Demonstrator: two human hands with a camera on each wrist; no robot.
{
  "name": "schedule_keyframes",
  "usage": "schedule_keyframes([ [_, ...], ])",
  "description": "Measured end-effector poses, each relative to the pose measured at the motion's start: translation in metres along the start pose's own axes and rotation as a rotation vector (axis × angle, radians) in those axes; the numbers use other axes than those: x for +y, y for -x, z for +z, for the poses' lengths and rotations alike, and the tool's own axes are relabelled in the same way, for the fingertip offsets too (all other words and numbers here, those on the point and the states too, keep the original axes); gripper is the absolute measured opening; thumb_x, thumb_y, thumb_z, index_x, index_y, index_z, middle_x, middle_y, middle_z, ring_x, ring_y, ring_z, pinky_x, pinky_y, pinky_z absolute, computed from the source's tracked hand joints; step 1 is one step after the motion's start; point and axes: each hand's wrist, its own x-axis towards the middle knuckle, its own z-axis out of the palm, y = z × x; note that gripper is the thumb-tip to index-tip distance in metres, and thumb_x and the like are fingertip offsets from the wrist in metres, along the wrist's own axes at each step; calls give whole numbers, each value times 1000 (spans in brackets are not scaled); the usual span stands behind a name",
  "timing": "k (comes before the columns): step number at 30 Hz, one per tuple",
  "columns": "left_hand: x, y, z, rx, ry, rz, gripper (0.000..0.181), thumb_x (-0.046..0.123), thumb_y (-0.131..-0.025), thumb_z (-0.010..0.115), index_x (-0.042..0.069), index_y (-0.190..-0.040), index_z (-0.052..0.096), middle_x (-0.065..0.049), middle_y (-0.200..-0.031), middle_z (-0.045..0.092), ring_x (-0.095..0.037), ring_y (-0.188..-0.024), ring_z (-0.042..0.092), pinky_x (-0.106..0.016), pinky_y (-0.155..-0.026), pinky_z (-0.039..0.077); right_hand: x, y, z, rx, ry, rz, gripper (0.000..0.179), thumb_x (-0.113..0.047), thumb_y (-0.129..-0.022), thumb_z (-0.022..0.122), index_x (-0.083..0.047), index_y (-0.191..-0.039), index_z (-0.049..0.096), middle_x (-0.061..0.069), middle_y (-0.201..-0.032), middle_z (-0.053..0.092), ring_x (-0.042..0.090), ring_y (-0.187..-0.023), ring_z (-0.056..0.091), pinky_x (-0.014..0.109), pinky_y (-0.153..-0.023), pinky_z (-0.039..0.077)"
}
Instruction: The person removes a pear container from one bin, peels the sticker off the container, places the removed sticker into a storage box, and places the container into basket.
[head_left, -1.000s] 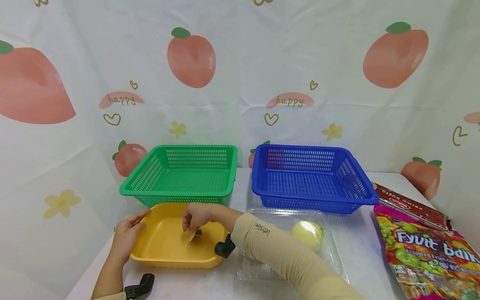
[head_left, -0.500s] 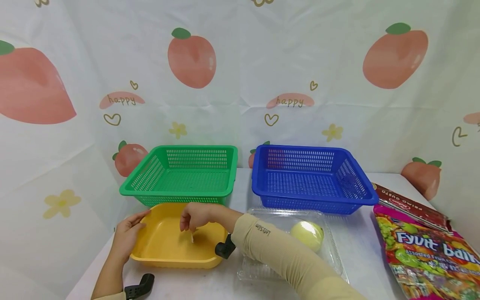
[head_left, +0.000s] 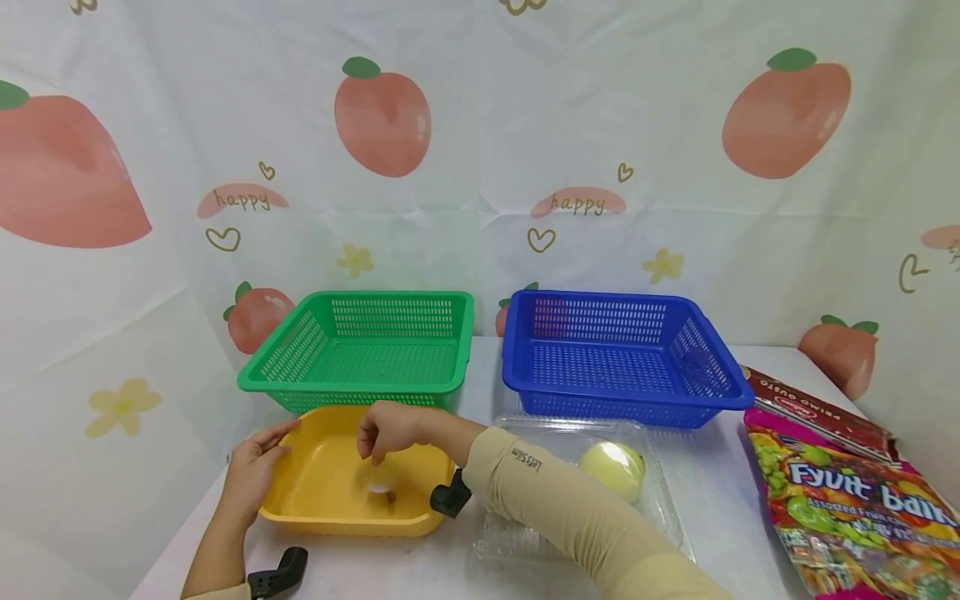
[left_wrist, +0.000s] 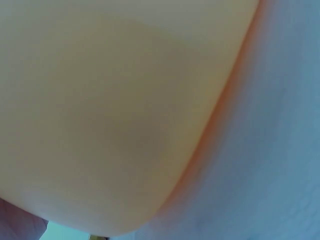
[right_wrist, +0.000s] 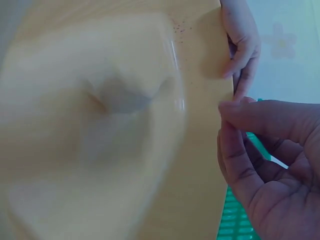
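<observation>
My left hand (head_left: 251,471) grips the left rim of the yellow basin (head_left: 330,527); in the right wrist view the left thumb (right_wrist: 240,57) overlaps the rim. Above the inside of the basin is my right hand (head_left: 390,429), bent at the wrist. Its thumb and fingertip meet in the right wrist view, and nothing shows between them. Below and apart from it, in the basin, is a small white-and-brown thing (head_left: 381,490), blurred, of a kind I cannot tell. The basin wall (left_wrist: 125,125) fills most of the left wrist view, out of focus.
A green basket (head_left: 375,387) and a blue basket (head_left: 630,400) stand behind. Right of the basin, a clear plastic box (head_left: 525,542) has a pale yellow round thing (head_left: 611,471) at it. Farther right are a candy bag (head_left: 847,500) and a dark red packet (head_left: 817,412).
The small thing was just under the right fingertips and now is lower in the basin, apart from the hand. The right hand has shifted slightly left; the left hand has stayed put.
</observation>
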Motion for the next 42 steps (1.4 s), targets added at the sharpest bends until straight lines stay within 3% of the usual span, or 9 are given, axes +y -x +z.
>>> schedule_keyframes([
  [9, 2, 2, 1, 12, -38, 18, 38, 8, -97, 38, -8, -131, 46, -25, -135, 48, 29, -86, 36, 4, -74, 36, -13, 14, -15, -30, -29, -76, 8, -1, -82, 67, 2, -88, 63, 1, -77, 61, 4, -67, 50, 14, -65, 48],
  [13, 6, 4, 0, 26, -80, 23, 40, 16, -100, 36, -6, -132, 46, -29, -134, 47, 29, -83, 35, 5, -72, 34, -16, 25, -27, -50, -86, -122, 9, -3, -83, 67, 2, -89, 63, 1, -78, 61, 5, -69, 53, 14, -67, 48],
  [15, 9, 5, 1, 36, -134, 46, 41, 18, -100, 37, -6, -130, 48, -28, -131, 50, 20, -88, 44, 1, -73, 37, -15, 33, -33, -55, -86, -138, 12, -5, -83, 66, 3, -92, 63, 0, -80, 61, 5, -71, 54, 14, -68, 48],
  [18, 17, 5, 2, 37, -200, 96, 41, 21, -99, 39, -5, -129, 50, -29, -132, 49, -15, -110, 57, -25, -94, 46, -12, 46, -43, -50, -61, -145, 16, -9, -85, 65, 2, -97, 64, 0, -84, 63, 5, -74, 56, 15, -71, 49],
  [20, 24, 7, 2, 30, -224, 135, 41, 23, -99, 41, -4, -129, 50, -29, -135, 46, -41, -123, 45, -50, -102, 39, -10, 57, -50, -44, -49, -139, 17, -11, -86, 65, 0, -99, 64, 1, -87, 64, 5, -76, 56, 16, -73, 49],
  [22, 33, 10, 2, 8, -210, 159, 42, 25, -99, 42, -2, -131, 49, -28, -140, 40, -51, -129, 32, -66, -101, 25, -7, 68, -56, -36, -31, -132, 17, -13, -87, 65, -2, -100, 65, 3, -91, 66, 5, -79, 57, 17, -76, 49],
  [31, 71, 28, 16, -41, -141, 339, 43, 24, -96, 49, 1, -133, 48, -26, -146, 32, -52, -132, 25, -70, -98, 23, 14, 120, -72, -142, -11, -87, 42, -17, -90, 61, -6, -129, 53, 4, -132, 57, 12, -126, 50, 21, -100, 42],
  [36, 82, 35, 28, -74, -138, 410, 43, 22, -95, 52, 4, -134, 48, -24, -148, 31, -51, -133, 25, -71, -96, 25, 18, 151, -76, -168, 31, -50, 51, -23, -90, 60, -11, -137, 45, -1, -141, 48, 8, -132, 42, 22, -107, 35],
  [42, 93, 44, 44, -86, -239, 487, 44, 23, -94, 54, 6, -134, 48, -22, -147, 34, -47, -131, 32, -68, -97, 29, 23, 182, -79, -150, 99, -48, 55, -30, -90, 60, -19, -140, 41, -7, -144, 43, 19, -136, 37, 33, -112, 30],
])
